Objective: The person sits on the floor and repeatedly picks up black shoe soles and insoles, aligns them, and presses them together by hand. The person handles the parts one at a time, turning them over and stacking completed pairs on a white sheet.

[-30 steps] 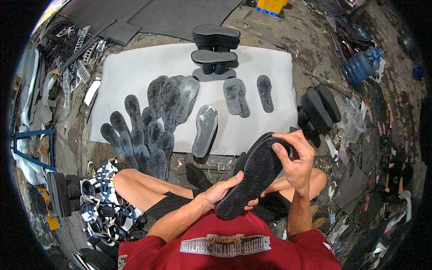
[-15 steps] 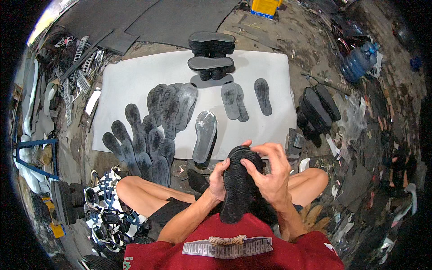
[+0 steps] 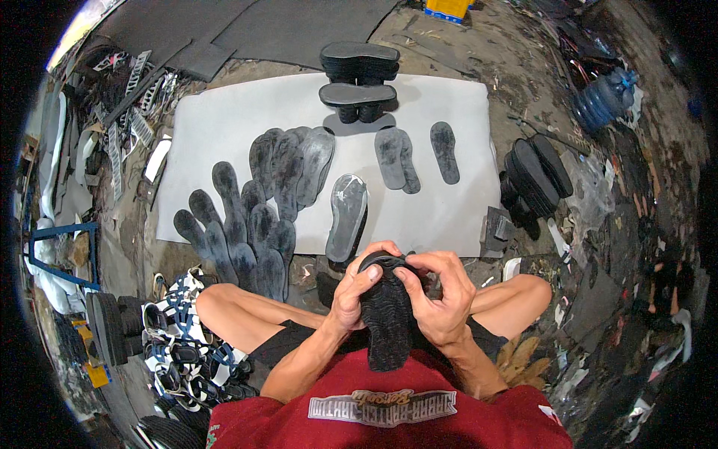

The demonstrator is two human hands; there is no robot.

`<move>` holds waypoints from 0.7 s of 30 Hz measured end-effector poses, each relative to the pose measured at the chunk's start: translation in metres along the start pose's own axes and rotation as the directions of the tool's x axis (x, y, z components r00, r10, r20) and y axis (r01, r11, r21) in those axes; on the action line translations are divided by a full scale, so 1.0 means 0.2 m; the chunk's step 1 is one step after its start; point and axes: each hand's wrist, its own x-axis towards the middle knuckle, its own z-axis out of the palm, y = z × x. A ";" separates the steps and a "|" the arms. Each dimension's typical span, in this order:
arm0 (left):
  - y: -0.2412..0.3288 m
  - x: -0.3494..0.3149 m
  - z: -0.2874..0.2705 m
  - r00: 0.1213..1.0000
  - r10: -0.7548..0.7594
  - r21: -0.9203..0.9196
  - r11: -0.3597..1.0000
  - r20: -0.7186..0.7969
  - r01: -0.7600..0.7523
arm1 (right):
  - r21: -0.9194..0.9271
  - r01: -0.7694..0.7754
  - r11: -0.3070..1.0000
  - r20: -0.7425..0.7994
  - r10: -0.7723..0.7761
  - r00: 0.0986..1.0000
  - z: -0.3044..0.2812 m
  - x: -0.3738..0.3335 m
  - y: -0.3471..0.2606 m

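Close to my body I hold a black shoe sole (image 3: 387, 322) with its wavy ribbed tread facing up. My left hand (image 3: 350, 293) is closed round its far left edge, thumb on the tread. At the far right edge my right hand (image 3: 443, 299) grips it between thumb and fingers. The far end is bent, and what lies on its underside is hidden. Just beyond my hands a grey sole with a shiny rim (image 3: 347, 217) rests on a white sheet (image 3: 456, 232).
Several dark insoles (image 3: 288, 172) overlap at the sheet's left, and more (image 3: 391, 159) lie right of centre. Stacked soles (image 3: 359, 63) stand at the back, with another pile (image 3: 532, 179) at right. Blue-and-white sandal straps (image 3: 183, 344) are heaped beside my left knee.
The sole's far end has been bent and tipped toward me. My left fingers have moved over its far edge, and my right hand has shifted slightly left. The view has shifted slightly.
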 end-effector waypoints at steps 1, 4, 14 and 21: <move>0.03 -0.01 0.02 1.000 0.001 0.029 1.000 -0.017 -0.001 | -0.061 0.004 0.998 -0.042 -0.006 0.999 0.01 0.01 -0.02; 0.10 -0.01 0.08 0.986 0.157 0.290 0.948 -0.062 -0.132 | -0.083 -0.092 0.992 -0.027 0.090 0.996 0.05 0.04 -0.05; 0.10 0.16 0.13 0.656 0.755 0.989 0.088 0.008 -0.114 | 0.010 0.052 0.999 0.003 -0.052 0.999 0.32 0.07 0.20; -0.08 0.26 -0.10 0.729 0.680 0.917 0.340 -0.085 -0.210 | -0.047 -0.157 0.987 -0.012 0.156 0.988 0.39 0.14 0.28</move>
